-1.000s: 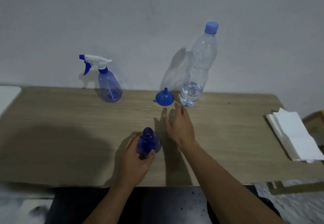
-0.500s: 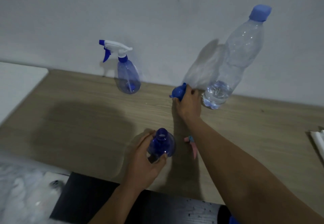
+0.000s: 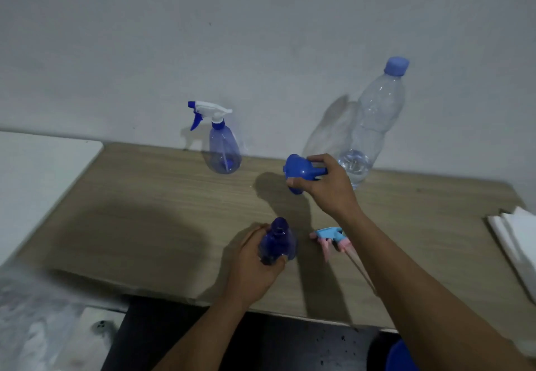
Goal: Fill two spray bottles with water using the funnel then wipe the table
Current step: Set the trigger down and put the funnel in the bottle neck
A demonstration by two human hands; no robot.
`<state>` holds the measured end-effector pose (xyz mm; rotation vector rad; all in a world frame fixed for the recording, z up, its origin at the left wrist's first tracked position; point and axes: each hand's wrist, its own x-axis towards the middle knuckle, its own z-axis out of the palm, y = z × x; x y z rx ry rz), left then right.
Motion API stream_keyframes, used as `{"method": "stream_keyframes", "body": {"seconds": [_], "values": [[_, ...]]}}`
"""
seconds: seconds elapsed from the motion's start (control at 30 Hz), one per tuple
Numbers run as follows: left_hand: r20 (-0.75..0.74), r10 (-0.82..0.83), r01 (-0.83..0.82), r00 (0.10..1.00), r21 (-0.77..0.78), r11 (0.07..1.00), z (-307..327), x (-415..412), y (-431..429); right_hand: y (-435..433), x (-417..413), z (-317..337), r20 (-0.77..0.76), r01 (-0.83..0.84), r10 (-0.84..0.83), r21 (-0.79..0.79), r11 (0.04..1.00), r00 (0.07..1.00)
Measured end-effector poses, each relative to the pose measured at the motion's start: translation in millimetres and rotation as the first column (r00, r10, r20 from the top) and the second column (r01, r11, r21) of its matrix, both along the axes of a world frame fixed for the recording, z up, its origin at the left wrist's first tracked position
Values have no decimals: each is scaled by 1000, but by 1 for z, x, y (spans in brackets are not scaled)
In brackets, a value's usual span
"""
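My left hand (image 3: pixel 255 266) grips a dark blue spray bottle (image 3: pixel 278 241) with no top on it, upright near the table's front edge. My right hand (image 3: pixel 327 186) holds the blue funnel (image 3: pixel 300 171) tipped on its side in the air, above and behind that bottle. A pink and light blue spray head (image 3: pixel 330 237) lies on the table just right of the open bottle, partly under my right forearm. A second spray bottle (image 3: pixel 222 150) with a white and blue trigger stands at the back by the wall. A tall clear water bottle (image 3: pixel 374 126) with a blue cap stands back right, water low in it.
The wooden table (image 3: pixel 145 211) runs along a grey wall. Folded white paper towels (image 3: pixel 516 240) lie at its right edge. A white surface (image 3: pixel 37 167) adjoins the table on the left. The floor below the front edge is dark.
My right hand reached back to the funnel beside the water bottle, closed on it and lifted it off the table. My left hand stayed on the open bottle. The view has shifted.
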<state>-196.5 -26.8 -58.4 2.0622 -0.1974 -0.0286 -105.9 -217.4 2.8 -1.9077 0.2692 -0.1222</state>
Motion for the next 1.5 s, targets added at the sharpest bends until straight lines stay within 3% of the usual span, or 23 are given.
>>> {"method": "stream_keyframes", "body": {"seconds": [0.33,0.8,1.07,1.33,1.5], "values": [[-83,-102,106,991,40,994,2,7,14,25,-69,33,81,25,-39,169,985,996],[-170,-153,148,974,-41,988,-11,16,22,52,-94,22,133,-55,29,195,979,991],[-154,-157,151,976,-49,987,-10,14,22,55,-98,-5,126,-46,29,138,989,992],[-93,-203,200,975,-38,979,-7,11,21,57,-114,-4,-20,-140,140,-43,989,990],[-135,-143,141,980,-28,990,-5,8,20,63,-114,5,31,-84,91,-175,981,995]]}}
